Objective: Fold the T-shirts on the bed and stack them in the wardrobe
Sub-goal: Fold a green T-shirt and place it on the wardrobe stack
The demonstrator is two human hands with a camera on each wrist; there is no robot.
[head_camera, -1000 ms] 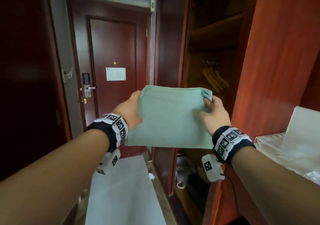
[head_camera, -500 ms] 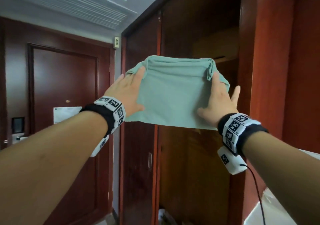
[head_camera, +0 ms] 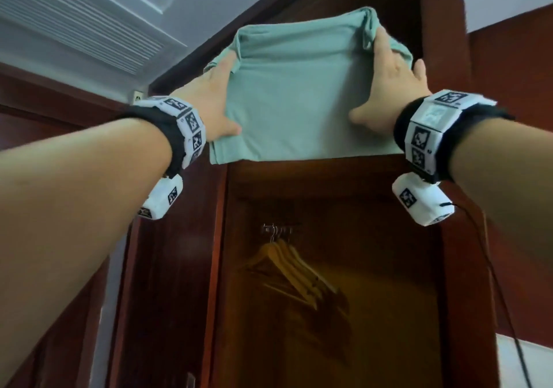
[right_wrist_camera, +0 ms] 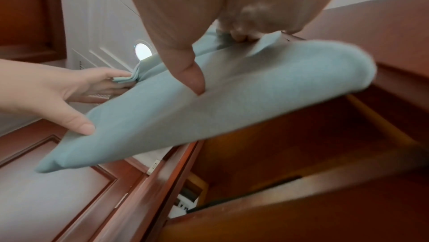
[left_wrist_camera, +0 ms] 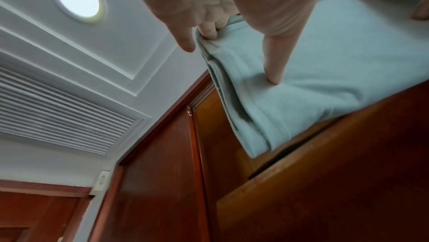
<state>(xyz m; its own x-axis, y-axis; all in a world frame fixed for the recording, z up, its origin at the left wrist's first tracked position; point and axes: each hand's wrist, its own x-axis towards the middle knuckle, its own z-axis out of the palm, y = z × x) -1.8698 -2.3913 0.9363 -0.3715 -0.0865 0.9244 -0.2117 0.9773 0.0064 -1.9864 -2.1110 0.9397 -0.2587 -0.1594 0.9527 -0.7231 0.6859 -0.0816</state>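
Fingers (left_wrist_camera: 210, 29) of the left hand (head_camera: 214, 100) and the right hand (head_camera: 389, 79) curl around opposite side edges of the folded pale green T-shirt (head_camera: 293, 100), held flat at the wardrobe (head_camera: 329, 184)'s top shelf opening, above wooden hangers (head_camera: 290, 271).

Pale mint-green T-shirt (head_camera: 294, 100), plain; reddish-brown wardrobe (head_camera: 329, 313); seemingly light wooden hangers (head_camera: 294, 271); black-and-white checked wristbands (head_camera: 188, 127).

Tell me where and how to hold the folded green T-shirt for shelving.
Grip the folded T-shirt by its two side edges, left hand and right hand coming from opposite sides, thumbs beneath: it is limp and its near edge sags unsupported.
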